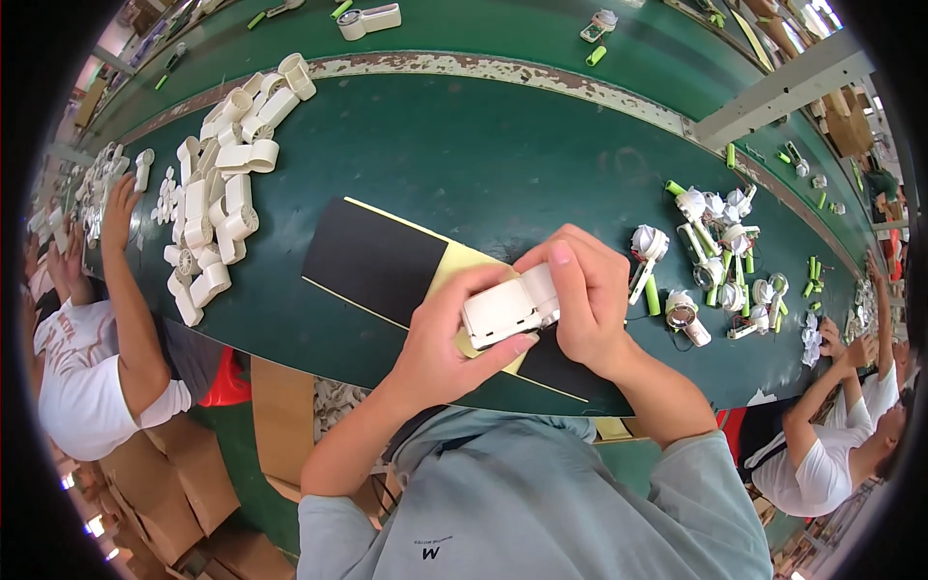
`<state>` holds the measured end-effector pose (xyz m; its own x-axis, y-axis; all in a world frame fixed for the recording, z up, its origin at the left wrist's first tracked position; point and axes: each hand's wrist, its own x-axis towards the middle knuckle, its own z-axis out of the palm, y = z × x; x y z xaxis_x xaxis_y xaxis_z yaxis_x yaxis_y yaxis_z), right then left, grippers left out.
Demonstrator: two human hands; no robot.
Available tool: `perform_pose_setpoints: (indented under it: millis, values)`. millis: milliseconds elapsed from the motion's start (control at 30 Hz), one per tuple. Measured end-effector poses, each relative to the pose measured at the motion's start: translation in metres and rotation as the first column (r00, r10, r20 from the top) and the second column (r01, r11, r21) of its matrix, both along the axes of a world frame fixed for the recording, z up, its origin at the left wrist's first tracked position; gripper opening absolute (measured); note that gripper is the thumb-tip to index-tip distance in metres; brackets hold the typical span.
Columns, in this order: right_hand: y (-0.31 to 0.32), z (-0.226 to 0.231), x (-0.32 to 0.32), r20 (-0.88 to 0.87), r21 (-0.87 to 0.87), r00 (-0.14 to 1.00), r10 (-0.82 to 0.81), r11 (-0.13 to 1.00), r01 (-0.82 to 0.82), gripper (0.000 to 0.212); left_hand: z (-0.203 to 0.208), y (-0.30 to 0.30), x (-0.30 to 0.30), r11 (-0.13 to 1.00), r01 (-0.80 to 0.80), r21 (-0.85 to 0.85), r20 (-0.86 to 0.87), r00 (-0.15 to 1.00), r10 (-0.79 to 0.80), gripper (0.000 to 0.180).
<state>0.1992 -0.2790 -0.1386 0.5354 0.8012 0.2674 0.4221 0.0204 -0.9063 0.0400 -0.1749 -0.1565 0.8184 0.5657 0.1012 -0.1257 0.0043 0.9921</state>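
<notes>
A white plastic housing [501, 311], apparently the body of a small handheld fan, is held between my two hands above the work mat. My left hand [437, 333] wraps its near left side, with the thumb along the lower edge. My right hand [592, 302] is closed on the far right end, its thumb uppermost. Fingers cover parts of the housing, so its inside cannot be seen. Beneath lies a black and yellow mat [372, 253] on the green table [406, 145].
White fan housings [215, 198] are heaped to the left. On the right lie several fan assemblies [715, 251] with green cylindrical cells and wires. A conveyor belt [483, 39] runs beyond the worn table edge. Co-workers [116, 358] sit on both sides; cardboard boxes [179, 474] stand below left.
</notes>
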Motion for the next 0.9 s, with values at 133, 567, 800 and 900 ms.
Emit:
perform_pose_setpoints:
  millis: [133,567,800,900]
  values:
    - [-0.003,-0.002,0.001,0.139,0.075,0.990,-0.026,0.997,0.016,0.045,0.000,0.001,0.002,0.933,0.095,0.348,-0.077,0.994,-0.073,0.050]
    - [-0.007,0.005,0.009,0.288,0.055,0.957,-0.043,0.998,0.028,0.054,0.007,0.031,0.007,0.725,0.235,-0.647,-0.201,0.865,-0.460,0.058]
    - [-0.008,-0.004,0.008,0.313,0.337,0.950,0.016,0.933,-0.127,0.027,0.011,0.006,0.003,0.766,0.298,-0.570,-0.123,0.891,-0.438,0.040]
    - [-0.012,0.001,0.007,0.210,0.257,0.977,-0.042,0.966,-0.014,0.040,0.013,-0.015,-0.001,0.968,0.082,0.238,-0.144,0.988,-0.049,0.063]
